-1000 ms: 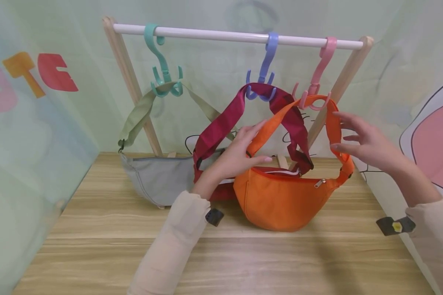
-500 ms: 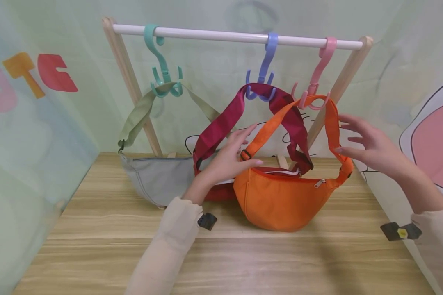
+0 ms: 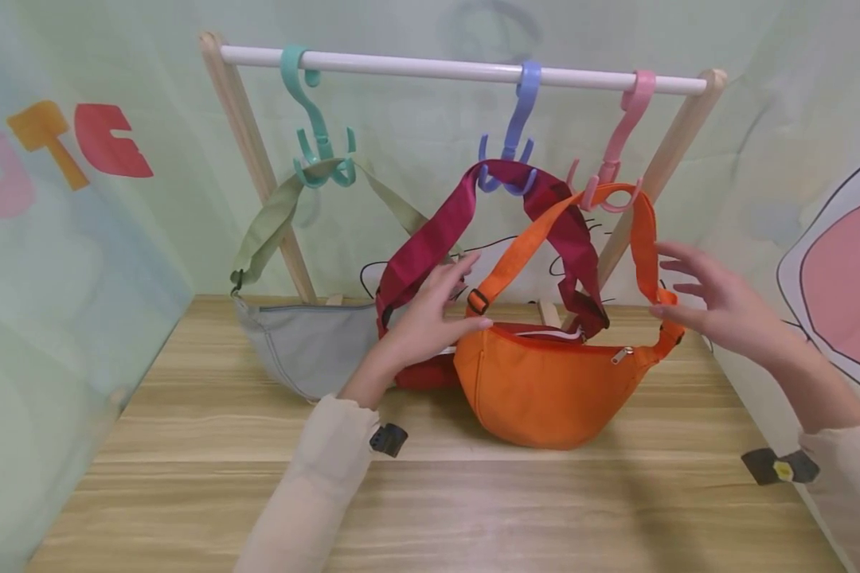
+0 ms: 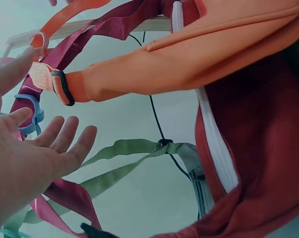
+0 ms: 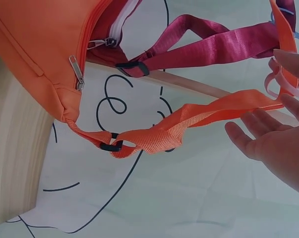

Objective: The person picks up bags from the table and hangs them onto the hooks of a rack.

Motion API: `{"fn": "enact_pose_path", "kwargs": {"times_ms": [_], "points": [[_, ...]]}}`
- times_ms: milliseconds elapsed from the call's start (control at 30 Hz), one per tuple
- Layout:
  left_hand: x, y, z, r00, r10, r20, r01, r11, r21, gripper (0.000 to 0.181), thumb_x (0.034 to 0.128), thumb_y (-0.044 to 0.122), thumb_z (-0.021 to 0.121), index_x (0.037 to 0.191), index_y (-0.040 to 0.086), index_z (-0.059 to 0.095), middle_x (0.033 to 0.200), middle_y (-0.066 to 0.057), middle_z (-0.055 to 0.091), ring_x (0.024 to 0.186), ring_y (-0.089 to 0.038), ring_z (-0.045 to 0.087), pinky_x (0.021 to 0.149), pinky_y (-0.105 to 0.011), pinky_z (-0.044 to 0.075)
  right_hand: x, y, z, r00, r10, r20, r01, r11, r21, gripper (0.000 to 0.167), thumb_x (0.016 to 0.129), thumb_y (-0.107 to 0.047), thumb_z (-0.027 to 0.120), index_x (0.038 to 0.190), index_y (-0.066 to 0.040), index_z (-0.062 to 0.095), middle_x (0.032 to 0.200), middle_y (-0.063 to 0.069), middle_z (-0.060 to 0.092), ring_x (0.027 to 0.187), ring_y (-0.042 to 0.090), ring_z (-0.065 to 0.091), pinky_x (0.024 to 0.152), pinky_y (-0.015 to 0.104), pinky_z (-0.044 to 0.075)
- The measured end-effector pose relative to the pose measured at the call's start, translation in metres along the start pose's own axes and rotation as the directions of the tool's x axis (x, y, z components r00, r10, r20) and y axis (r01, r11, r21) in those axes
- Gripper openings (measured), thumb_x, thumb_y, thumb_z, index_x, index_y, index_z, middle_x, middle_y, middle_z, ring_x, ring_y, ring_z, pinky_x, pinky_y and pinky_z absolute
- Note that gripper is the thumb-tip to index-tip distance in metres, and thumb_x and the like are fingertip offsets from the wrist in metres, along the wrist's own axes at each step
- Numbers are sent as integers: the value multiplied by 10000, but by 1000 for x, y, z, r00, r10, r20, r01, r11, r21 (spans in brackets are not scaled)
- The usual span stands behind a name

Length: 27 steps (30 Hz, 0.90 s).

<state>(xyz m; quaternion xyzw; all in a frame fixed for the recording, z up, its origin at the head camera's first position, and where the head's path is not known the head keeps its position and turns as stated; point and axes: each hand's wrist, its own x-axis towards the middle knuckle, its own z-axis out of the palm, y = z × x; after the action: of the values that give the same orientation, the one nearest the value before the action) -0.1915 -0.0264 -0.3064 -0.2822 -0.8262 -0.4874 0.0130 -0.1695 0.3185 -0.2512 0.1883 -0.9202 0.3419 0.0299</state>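
An orange waist bag (image 3: 545, 390) hangs by its strap from a pink hook (image 3: 627, 135), its body low over the table. Just left of it my left hand (image 3: 423, 314) is spread, the thumb near the bag's top left corner and nothing in the grasp. My right hand (image 3: 724, 306) stays beside the right part of the orange strap (image 5: 209, 114), fingers loosely bent; whether they touch it I cannot tell. Behind hangs a dark red waist bag (image 4: 268, 134) on a blue hook (image 3: 519, 119), partly hidden by the orange one and my left hand.
A grey waist bag (image 3: 315, 346) with a pale green strap hangs from a green hook (image 3: 311, 111) at the left. All hooks sit on a white rail (image 3: 416, 65) between wooden posts. Below lies a wooden table (image 3: 473, 509); a printed cloth (image 3: 760, 159) stands behind.
My left hand has drawn left and down, away from the orange strap and its buckle. My right hand has sunk a little along the strap's right side. The bags hang as before.
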Motion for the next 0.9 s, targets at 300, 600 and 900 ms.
{"fn": "enact_pose_path", "kwargs": {"times_ms": [300, 600, 900], "points": [[-14, -4, -2, 1000, 10, -13, -10, 1000, 0, 760, 822, 233, 691, 1447, 216, 259, 1316, -85, 371, 1156, -180, 415, 929, -371, 397, -6, 1, 2, 999, 43, 3, -43, 999, -23, 761, 814, -60, 671, 1439, -177, 254, 1363, 120, 349, 1151, 283, 362, 760, 40, 348], [-25, -9, -6, 999, 18, -27, -18, 1000, 2, 735, 817, 198, 697, 1431, 148, 295, 1272, -92, 413, 1127, -192, 419, 910, -400, 403, -13, 7, 9, 1000, -1, 18, 1, 1000, -14, 745, 813, -40, 668, 1432, -156, 269, 1352, 162, 357, 1090, 388, 441, 707, 105, 422], [-44, -28, -16, 995, 47, -89, -54, 996, -77, 645, 821, 130, 686, 1389, 133, 379, 1232, -89, 459, 1139, -197, 430, 893, -434, 428, -18, 18, 17, 1000, -21, 12, 21, 1000, -3, 751, 800, 1, 669, 1429, -117, 276, 1327, 184, 366, 1090, 367, 425, 722, 86, 423]]}}
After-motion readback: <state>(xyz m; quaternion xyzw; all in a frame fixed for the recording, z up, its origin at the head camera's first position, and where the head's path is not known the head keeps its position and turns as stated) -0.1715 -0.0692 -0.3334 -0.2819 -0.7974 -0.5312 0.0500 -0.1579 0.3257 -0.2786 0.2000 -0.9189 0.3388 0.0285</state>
